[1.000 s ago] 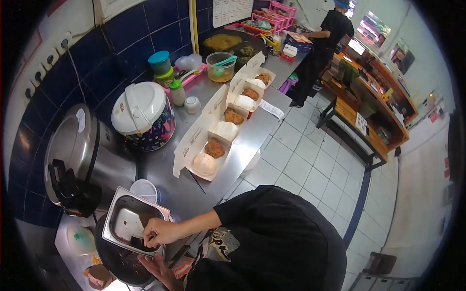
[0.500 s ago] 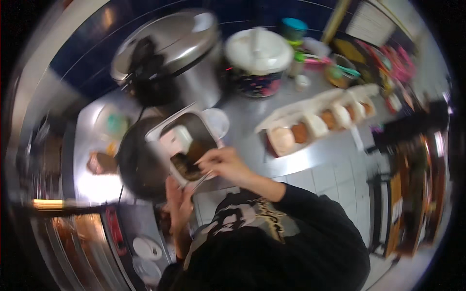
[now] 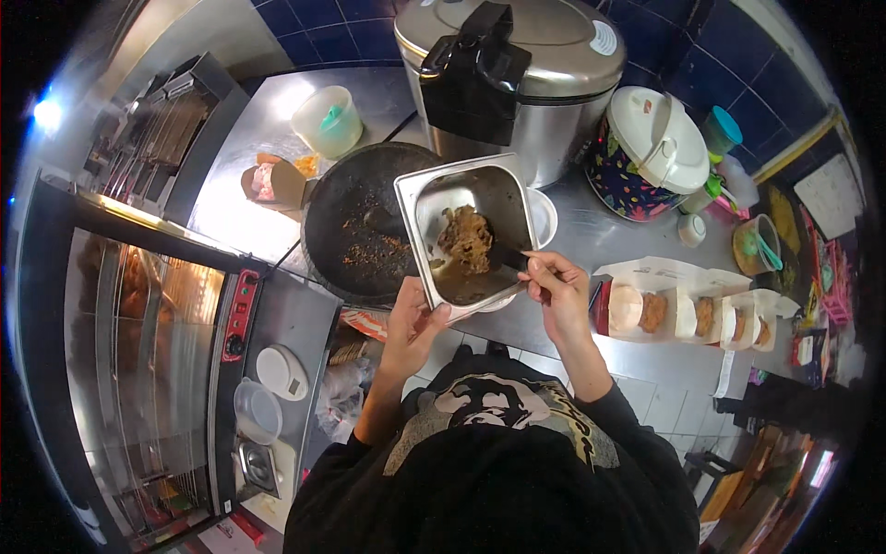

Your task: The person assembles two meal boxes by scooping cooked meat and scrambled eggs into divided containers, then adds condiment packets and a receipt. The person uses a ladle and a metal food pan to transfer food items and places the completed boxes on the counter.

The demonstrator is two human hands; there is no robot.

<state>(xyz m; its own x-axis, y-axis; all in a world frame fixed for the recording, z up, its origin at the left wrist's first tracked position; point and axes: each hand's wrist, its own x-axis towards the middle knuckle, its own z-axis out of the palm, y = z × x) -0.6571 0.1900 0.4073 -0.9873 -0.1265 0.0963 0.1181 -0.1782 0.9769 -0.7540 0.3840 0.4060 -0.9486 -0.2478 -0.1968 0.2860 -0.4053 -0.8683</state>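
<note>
A square metal pan (image 3: pixel 505 196) is held tilted over the right side of a wide dark stone mortar (image 3: pixel 343 189). My left hand (image 3: pixel 413 325) grips the pan's near left corner, thumb on the rim. Brown, chunky, wet-looking food (image 3: pixel 466 238) lies in the pan with some oily liquid. Between thumb and fingers of my right hand (image 3: pixel 560 291) is a dark spoon (image 3: pixel 509 258), its far end in the pan beside the food. Red and brown bits, like chili, stick to the inside of the mortar.
Behind stands a large steel rice cooker (image 3: pixel 554 129); right of it, a patterned tub (image 3: pixel 604 180) with a white lid. Open boxes (image 3: pixel 688 319) with fried pieces and rice line the right. Left are a translucent tub (image 3: pixel 328 138), a small carton (image 3: pixel 286 189) and a glass-fronted warmer (image 3: pixel 138 342).
The view has swung left and sharpened, so things sit farther right. The spoon has moved from the pan's near rim further into the pan, beside the food. Both hands keep their holds.
</note>
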